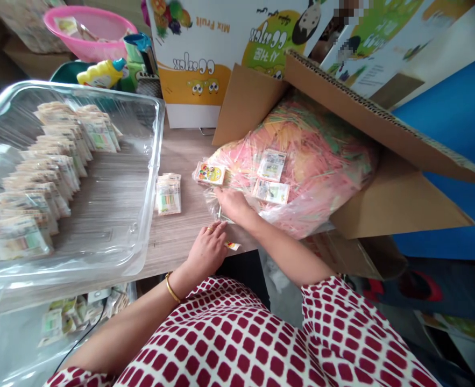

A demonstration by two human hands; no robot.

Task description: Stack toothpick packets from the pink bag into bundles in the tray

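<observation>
The left hand rests at the worktop's near edge, fingers together, beside a small printed scrap; whether its grip holds anything, I cannot tell. Just beyond and to the right, the right hand reaches to the edge of a clear bag of pastel sticks, fingers bent; its grip is also too hidden to judge. The colourful packet lies just past the right fingertips, slightly left, its long axis running roughly sideways. The right hand is clearly nearer to it than the left. Behind the bag stands an open cardboard box.
</observation>
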